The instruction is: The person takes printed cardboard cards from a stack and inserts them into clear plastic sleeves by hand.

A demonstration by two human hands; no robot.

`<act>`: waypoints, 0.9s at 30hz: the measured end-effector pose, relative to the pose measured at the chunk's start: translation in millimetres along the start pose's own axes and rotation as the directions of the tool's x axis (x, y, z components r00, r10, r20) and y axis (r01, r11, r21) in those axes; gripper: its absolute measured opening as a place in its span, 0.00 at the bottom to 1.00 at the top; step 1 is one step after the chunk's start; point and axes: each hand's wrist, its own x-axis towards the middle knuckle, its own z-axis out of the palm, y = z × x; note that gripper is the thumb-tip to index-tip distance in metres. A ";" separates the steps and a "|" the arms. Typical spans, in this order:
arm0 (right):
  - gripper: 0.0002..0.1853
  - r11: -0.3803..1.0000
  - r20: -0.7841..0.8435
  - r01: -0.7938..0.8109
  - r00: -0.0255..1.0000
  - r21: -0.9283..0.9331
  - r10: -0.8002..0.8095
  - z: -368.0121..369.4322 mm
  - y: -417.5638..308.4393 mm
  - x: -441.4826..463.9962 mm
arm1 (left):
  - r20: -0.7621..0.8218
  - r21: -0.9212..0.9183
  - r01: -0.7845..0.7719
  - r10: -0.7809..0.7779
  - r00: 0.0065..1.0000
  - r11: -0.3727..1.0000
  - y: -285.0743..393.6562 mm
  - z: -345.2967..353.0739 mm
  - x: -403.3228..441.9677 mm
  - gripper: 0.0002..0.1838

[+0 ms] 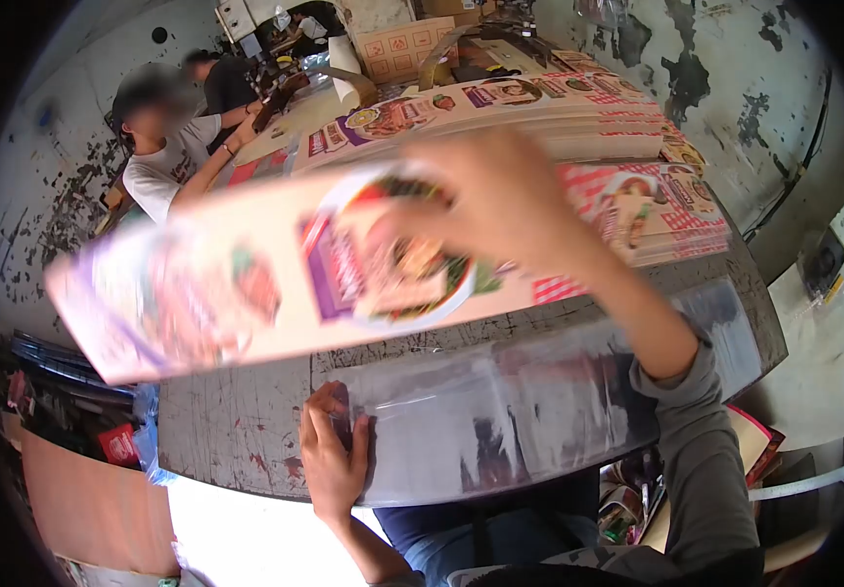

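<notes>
- Nearest the camera, a long, flat, peach-coloured printed strip, seemingly card (pixel 275 284), is held up above the grey, scuffed tabletop (pixel 236 430). Its printed face is turned to the camera. The long axis runs across the view: the purple-marked end points left and sits lower, while the red-checked end rises to the right, partly behind the forearm. Motion blurs the left end most.
- Beyond that end, at far left, a person in a white shirt (pixel 162 176) works at the tabletop, with a person in a dark top (pixel 226 83) behind.
- The left hand (pixel 334 455) rests on the left end of a pile of long, clear plastic sleeves (pixel 500 421). I cannot tell whether its grip is closed on a layer or merely pressing. Firm, light contact there should stop the slippery film from sliding.
- The pile's long axis runs left to right, roughly parallel to the strip.
- The right hand (pixel 500 205) has its grip closed on the strip's upper edge, right of the middle; blur hides the exact fingers. Held by one edge, so long a piece may sag or twist, so a steady, level carry seems best.
- Behind, stacks of matching printed strips (pixel 578 127) reach toward the right.
</notes>
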 end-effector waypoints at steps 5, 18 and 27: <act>0.24 0.989 0.023 0.147 0.989 0.034 -0.147 46.6 -35.7 -19.3 | 0.049 0.068 0.074 -0.077 0.996 0.995 0.8 -4.1 -2.1 0.13; 0.21 0.994 0.017 -0.031 0.999 0.101 0.029 23.5 -29.3 -11.8 | -0.140 0.083 -0.029 0.040 0.989 0.996 -4.3 -2.9 -4.8 0.09; 0.21 0.993 -0.091 0.045 0.995 0.105 -0.035 21.4 -36.8 -13.6 | -0.084 0.037 -0.096 0.099 0.992 0.995 -5.3 -1.0 -1.1 0.08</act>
